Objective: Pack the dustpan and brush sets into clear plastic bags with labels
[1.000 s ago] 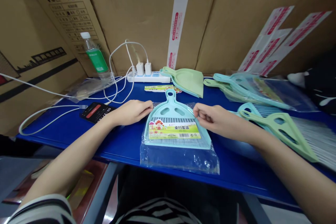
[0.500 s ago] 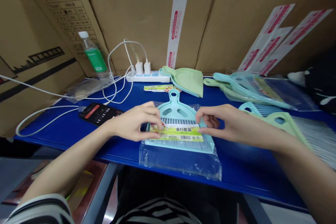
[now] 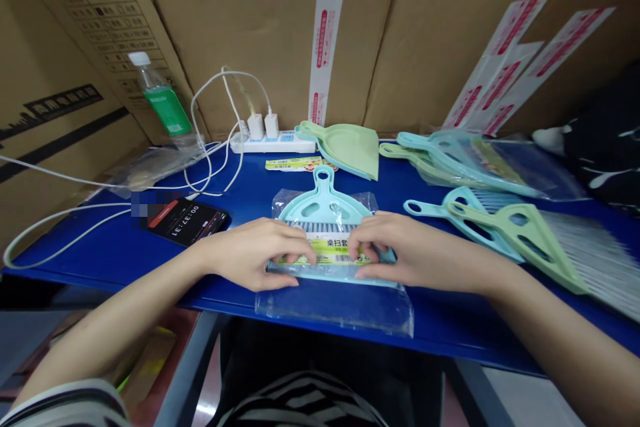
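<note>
A light blue dustpan (image 3: 325, 203) with a grey-bristled brush lies in a clear plastic bag (image 3: 335, 310) at the table's front, its handle pointing away from me. Across it is a yellow-and-white label card (image 3: 327, 247) with printed characters and a barcode. My left hand (image 3: 270, 250) rests on the left side, its fingers curled over the card and its thumb low by the pan's front edge. From the right, my right hand (image 3: 390, 247) grips likewise, curled fingers on the card and thumb below. Both hands partly cover the card, and I cannot see exactly what the fingertips pinch.
Behind stand a green-and-blue dustpan pair (image 3: 353, 147), another label card (image 3: 295, 163) and a power strip (image 3: 295, 142). Bagged dustpans (image 3: 460, 160), a green brush (image 3: 525, 230) and a blue brush lie right. A phone (image 3: 185, 220), white cables and a bottle (image 3: 167, 107) are left.
Both hands have moved inward and lower over the card, covering more of its ends. The view has shifted slightly, showing more of the brushes at right.
</note>
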Action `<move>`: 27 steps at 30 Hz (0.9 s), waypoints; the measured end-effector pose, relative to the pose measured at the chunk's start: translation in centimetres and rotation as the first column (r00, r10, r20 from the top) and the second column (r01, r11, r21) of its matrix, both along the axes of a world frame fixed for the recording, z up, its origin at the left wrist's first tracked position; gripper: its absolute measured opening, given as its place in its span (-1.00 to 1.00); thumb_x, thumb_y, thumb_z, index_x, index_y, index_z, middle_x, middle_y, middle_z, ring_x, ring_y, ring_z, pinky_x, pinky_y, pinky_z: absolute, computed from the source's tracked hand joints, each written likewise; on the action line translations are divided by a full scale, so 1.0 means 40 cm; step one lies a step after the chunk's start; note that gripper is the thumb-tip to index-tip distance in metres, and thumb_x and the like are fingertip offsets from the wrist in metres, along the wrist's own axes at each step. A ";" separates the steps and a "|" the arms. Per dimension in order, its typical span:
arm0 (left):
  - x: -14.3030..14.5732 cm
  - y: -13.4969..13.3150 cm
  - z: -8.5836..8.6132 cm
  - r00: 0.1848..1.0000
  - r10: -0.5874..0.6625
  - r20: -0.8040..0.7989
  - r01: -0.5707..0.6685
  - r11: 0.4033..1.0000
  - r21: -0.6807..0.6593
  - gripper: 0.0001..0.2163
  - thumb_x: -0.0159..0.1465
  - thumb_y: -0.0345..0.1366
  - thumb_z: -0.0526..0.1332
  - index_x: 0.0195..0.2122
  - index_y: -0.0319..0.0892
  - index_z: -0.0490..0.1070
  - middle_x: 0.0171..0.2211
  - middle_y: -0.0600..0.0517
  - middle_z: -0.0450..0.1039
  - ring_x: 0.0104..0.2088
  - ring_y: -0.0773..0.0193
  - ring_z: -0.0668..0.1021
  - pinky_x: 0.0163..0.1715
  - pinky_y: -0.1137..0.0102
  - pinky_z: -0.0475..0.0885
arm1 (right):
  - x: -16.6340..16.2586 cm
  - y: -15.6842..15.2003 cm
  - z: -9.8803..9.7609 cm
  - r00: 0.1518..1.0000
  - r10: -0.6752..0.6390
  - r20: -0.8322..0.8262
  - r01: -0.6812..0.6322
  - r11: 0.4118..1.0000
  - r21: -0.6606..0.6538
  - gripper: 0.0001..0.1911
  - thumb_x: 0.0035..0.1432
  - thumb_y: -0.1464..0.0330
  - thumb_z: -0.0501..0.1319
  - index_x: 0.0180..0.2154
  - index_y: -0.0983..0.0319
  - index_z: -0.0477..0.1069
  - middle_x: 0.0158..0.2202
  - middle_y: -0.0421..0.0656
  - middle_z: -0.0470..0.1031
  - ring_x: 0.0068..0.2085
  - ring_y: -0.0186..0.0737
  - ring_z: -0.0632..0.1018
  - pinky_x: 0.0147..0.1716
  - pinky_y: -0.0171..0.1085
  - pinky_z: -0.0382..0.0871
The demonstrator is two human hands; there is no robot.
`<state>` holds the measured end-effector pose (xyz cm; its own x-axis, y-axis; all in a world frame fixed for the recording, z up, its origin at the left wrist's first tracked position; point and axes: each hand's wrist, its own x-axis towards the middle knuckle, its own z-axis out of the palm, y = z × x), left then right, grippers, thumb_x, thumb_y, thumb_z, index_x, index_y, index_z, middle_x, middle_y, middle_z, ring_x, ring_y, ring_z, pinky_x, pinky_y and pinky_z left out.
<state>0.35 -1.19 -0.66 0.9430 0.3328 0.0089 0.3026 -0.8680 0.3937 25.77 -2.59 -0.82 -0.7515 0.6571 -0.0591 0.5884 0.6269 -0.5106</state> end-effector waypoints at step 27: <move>-0.022 -0.007 0.041 0.978 -0.176 -0.116 0.153 0.971 -0.182 -0.61 0.08 -0.31 0.37 -0.04 -0.09 0.41 -0.24 0.01 0.37 -0.20 0.21 0.44 -0.02 0.33 0.28 | 0.007 -0.015 0.028 1.000 0.012 0.026 -0.007 0.986 -0.164 -0.88 0.02 0.49 0.25 -0.47 0.20 0.35 -0.54 -0.31 0.43 -0.49 -0.36 0.44 -0.44 -0.37 0.24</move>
